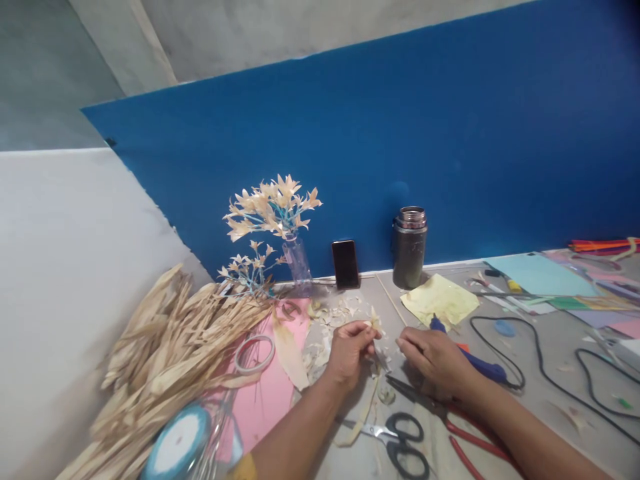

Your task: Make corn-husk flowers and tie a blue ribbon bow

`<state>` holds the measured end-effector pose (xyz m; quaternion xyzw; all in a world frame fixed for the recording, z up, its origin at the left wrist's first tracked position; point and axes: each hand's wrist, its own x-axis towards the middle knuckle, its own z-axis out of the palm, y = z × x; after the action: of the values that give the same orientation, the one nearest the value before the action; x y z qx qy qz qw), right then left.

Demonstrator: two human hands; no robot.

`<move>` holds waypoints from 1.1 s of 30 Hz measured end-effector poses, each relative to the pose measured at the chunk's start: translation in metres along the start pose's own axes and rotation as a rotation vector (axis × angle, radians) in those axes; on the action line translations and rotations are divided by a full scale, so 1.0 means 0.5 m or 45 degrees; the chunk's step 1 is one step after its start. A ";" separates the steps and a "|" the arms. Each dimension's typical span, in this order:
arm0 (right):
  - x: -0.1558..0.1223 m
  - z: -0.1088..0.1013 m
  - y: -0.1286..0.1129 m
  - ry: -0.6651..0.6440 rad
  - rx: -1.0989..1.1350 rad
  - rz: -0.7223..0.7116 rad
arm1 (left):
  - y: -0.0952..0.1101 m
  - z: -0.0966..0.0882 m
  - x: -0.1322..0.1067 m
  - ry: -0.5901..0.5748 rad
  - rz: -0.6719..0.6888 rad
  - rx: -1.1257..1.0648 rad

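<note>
My left hand (350, 350) pinches a small pale flower (373, 325), made of what looks like dried corn husk, between thumb and fingertips. Just to the right, my right hand (435, 360) is closed with its fingers curled under; whatever it holds, if anything, is hidden. Beneath that hand lie long-nose pliers (477, 443) with red handles and dark jaws. Black-handled scissors (400, 437) rest on the table between my forearms, a husk strip across their blades. A blue glue gun (480, 365) with a black cord lies beyond my right wrist, partly covered by it.
Dried husks (185, 353) are heaped at the left, beside a tape roll (255, 355) and a ribbon spool (183, 440). Husk flowers (275, 207) stand in a clear vase (297, 263) near a phone (345, 265) and a metal flask (410, 250). Coloured paper (540, 275) covers the right.
</note>
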<state>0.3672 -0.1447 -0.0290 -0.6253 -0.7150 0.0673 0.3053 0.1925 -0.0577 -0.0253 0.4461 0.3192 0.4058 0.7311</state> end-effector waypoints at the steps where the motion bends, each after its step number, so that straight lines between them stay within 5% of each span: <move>1: -0.001 0.001 0.001 -0.009 -0.002 -0.008 | 0.000 0.000 0.000 0.009 0.017 0.016; 14: 0.000 -0.015 -0.013 -0.120 0.034 -0.078 | 0.007 0.003 -0.003 0.034 0.155 0.276; 23: 0.004 -0.004 0.005 0.057 0.021 0.006 | 0.049 0.022 -0.037 0.016 0.630 0.594; 27: 0.004 -0.007 0.002 0.054 0.031 0.012 | 0.047 0.029 -0.040 -0.050 0.538 0.545; 33: 0.003 -0.013 -0.006 -0.063 -0.019 -0.010 | 0.050 0.024 -0.042 -0.095 0.087 0.376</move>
<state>0.3679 -0.1457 -0.0216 -0.6229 -0.7254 0.0761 0.2830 0.1849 -0.0738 0.0045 0.5741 0.3325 0.3623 0.6547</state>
